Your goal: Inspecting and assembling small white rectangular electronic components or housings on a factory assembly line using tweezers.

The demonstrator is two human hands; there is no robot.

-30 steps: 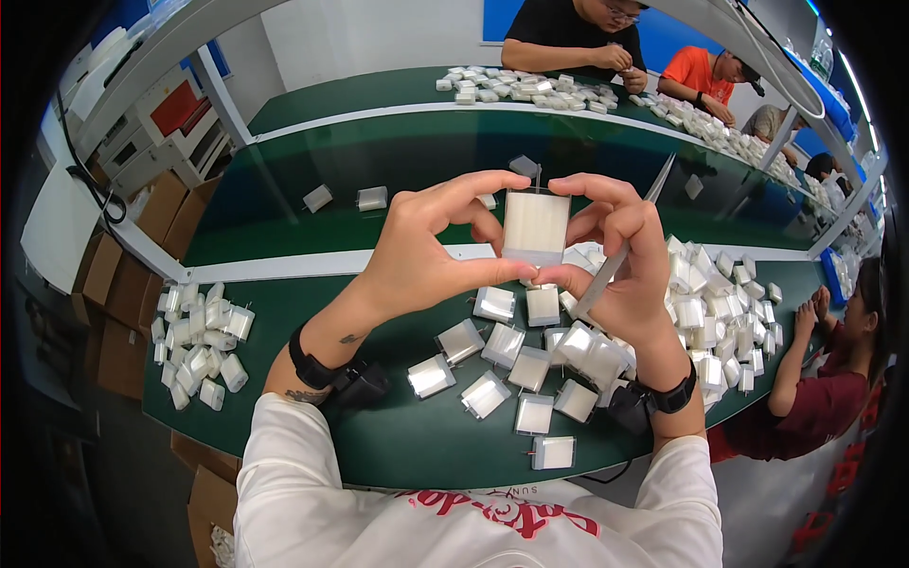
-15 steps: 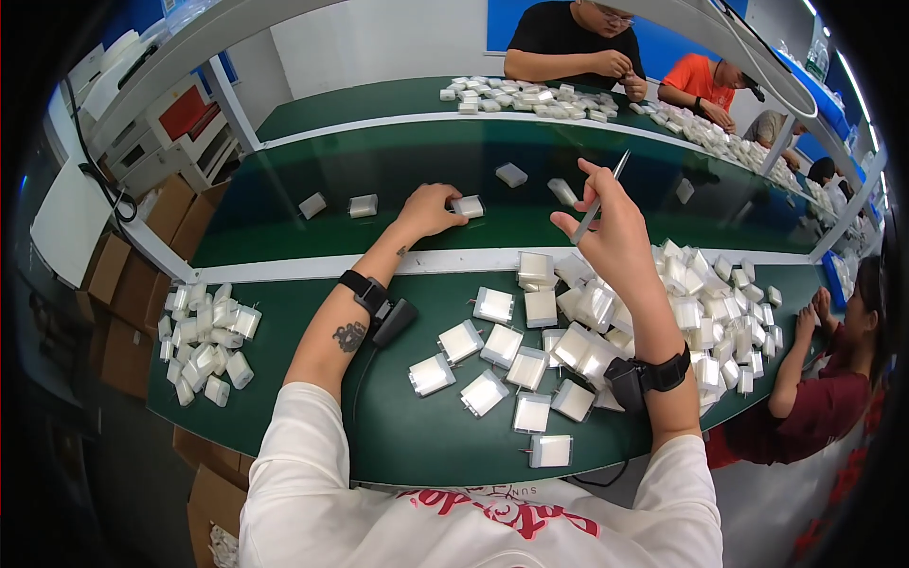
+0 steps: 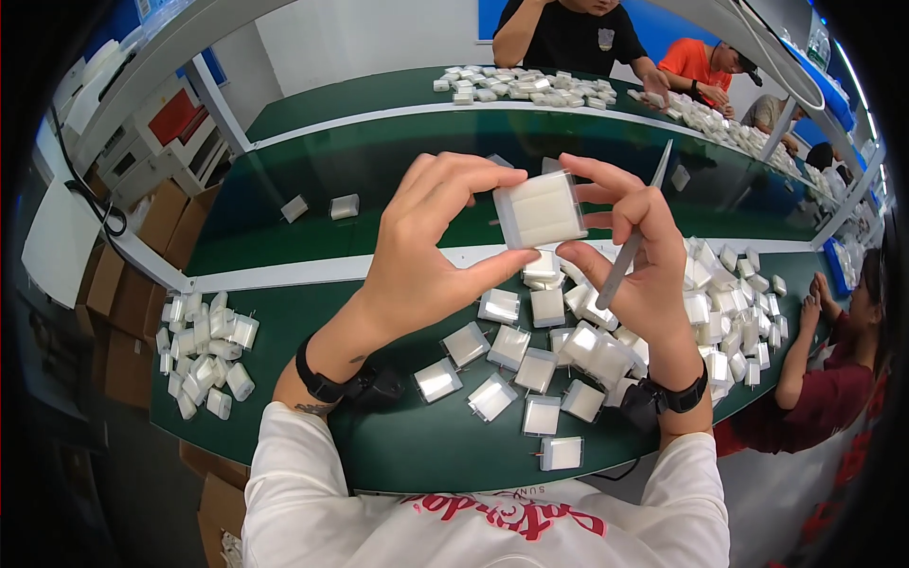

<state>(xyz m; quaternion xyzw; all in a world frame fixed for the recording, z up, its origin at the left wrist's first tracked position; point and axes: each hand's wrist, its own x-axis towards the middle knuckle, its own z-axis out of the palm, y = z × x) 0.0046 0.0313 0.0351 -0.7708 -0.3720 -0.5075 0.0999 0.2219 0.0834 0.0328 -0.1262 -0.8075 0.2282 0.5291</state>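
The room has a pale wall [image 3: 369, 43] at the back and a green tabletop [image 3: 417, 464] in front. The fingers of the left hand [image 3: 417, 232] pinch a white block [image 3: 540, 210] in a clear case, with the first finger at the top and the thumb at the bottom. The block is up in the air, a bit tilted, above the white rail [image 3: 265, 280]. The fingers of the right hand [image 3: 658, 237] curl around metal tweezers [image 3: 620, 275] that point up. Some of these fingers are right by the other side of the block, but I cannot tell how hard they press on it. Each wrist has a black strap [image 3: 322, 386] on it. Under the hands, loose blocks [image 3: 536, 369] lie on the tabletop. A big pile [image 3: 720, 327] of them sits on the right, and a small heap [image 3: 206, 355] sits on the left. Past the rail, two blocks [image 3: 344, 205] lie near each other on a dark green strip. Brown boxes [image 3: 166, 213] stand off to the left. A person in dark red [image 3: 828, 393] is at the right end, and a person in black [image 3: 573, 43] is on the far side, behind more white blocks [image 3: 525, 87]
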